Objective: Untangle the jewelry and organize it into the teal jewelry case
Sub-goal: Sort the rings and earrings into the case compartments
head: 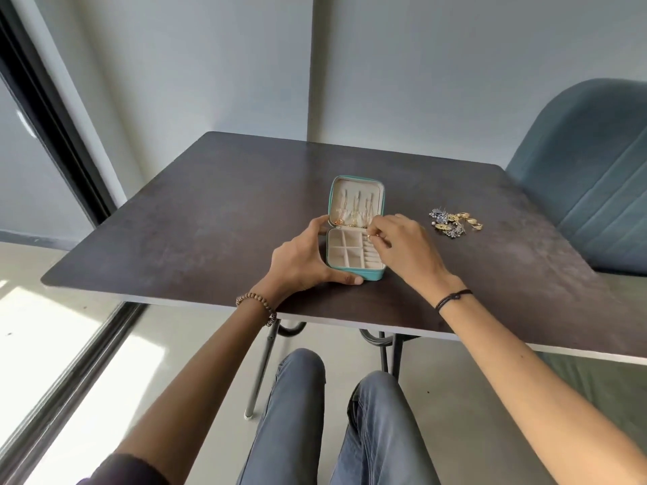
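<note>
On the dark table (210, 222) the left hand (301, 255) grips the teal jewelry case (366, 275) from its left side, fingers curled up by the hinge and thumb laid along the front wall. The case stands open with its lid upright at the far side. Thin chains (354, 210) hang inside the lid, and the divided tray faces up, its long axis running away from the person. Over the tray's right column, the narrow slotted rolls, the right hand (402, 250) pinches a small gold piece (370, 236) between thumb and fingertips. It is probably a ring, and is touching the slots or just above them; I cannot tell which. Well to the right of the case lies the pile of jewelry (455, 223), gold and silver-blue pieces bunched together, with the blue chair (595, 190) beyond. That pile sits on the right hand's side — much the nearer hand — so once the piece is seated, a reach rightward and slightly away would likely fetch the next one.
</note>
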`<control>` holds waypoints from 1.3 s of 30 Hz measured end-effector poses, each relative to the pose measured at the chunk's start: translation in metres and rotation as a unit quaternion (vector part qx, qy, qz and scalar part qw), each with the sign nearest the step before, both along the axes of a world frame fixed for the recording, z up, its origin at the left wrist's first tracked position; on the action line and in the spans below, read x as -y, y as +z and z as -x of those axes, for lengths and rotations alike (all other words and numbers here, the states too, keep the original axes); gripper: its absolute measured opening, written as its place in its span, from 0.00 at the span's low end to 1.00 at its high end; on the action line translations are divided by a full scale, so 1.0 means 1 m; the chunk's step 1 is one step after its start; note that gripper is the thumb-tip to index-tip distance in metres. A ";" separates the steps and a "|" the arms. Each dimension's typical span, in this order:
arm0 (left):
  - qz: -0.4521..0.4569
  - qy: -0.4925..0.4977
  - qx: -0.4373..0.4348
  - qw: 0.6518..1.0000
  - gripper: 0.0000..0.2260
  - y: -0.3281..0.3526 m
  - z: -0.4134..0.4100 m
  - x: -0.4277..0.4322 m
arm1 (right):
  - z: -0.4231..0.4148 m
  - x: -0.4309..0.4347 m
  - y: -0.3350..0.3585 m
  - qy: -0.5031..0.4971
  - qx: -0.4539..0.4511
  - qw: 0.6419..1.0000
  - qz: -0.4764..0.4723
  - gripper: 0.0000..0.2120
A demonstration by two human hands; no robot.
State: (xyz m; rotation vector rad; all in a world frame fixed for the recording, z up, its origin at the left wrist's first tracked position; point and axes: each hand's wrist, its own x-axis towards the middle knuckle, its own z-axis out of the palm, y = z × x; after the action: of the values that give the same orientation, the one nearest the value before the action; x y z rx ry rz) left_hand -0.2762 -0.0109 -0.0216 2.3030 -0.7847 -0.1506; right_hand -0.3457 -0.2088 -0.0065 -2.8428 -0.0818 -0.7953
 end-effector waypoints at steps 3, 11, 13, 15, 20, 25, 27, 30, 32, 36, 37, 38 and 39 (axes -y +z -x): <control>0.005 -0.001 -0.006 1.000 0.52 -0.002 -0.001 -0.001 | 0.003 0.003 -0.001 -0.003 0.008 0.999 -0.032 0.04; 0.009 -0.004 -0.001 1.000 0.53 -0.002 -0.001 -0.001 | -0.003 -0.001 0.000 -0.024 0.030 0.999 -0.032 0.05; 0.012 -0.004 -0.001 1.000 0.53 -0.002 -0.001 -0.001 | -0.002 -0.004 0.000 -0.031 0.036 0.999 0.002 0.05; 0.014 -0.003 0.001 1.000 0.53 -0.001 0.000 -0.001 | -0.001 -0.006 -0.001 -0.029 0.041 0.998 0.027 0.05; 0.009 -0.004 0.001 1.000 0.53 -0.002 -0.002 -0.001 | 0.001 -0.002 -0.003 -0.010 0.025 0.999 0.027 0.04; 0.011 -0.007 -0.001 1.000 0.53 -0.003 -0.002 0.000 | 0.005 0.006 -0.003 0.013 -0.006 0.999 -0.047 0.03; 0.013 -0.009 0.001 1.000 0.53 -0.002 -0.002 0.000 | 0.007 0.007 -0.002 0.023 -0.009 0.997 -0.071 0.03; 0.015 -0.007 0.002 1.000 0.52 -0.002 0.000 -0.001 | 0.011 0.008 -0.001 0.036 -0.005 0.996 -0.084 0.04; 0.016 -0.004 0.007 1.000 0.53 -0.002 0.000 -0.001 | 0.012 0.010 -0.001 0.045 -0.006 0.995 -0.086 0.04; 0.013 -0.004 0.006 1.000 0.52 -0.001 0.000 -0.001 | 0.016 0.011 0.000 0.058 -0.011 0.994 -0.094 0.04; 0.013 -0.003 0.006 1.000 0.52 -0.001 0.000 -0.001 | 0.017 0.011 0.001 0.062 -0.012 0.993 -0.095 0.04; 0.012 -0.002 0.008 1.000 0.52 -0.001 0.000 -0.001 | 0.017 0.011 0.001 0.065 -0.013 0.993 -0.097 0.04; 0.012 -0.002 0.009 1.000 0.52 -0.001 0.000 -0.001 | 0.018 0.010 0.002 0.067 -0.015 0.993 -0.098 0.04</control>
State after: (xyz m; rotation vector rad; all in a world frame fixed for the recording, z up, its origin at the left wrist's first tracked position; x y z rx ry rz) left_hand -0.2765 -0.0100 -0.0225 2.2840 -0.7947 -0.1226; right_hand -0.3636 -0.2192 -0.0050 -2.6317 -0.1779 -0.6923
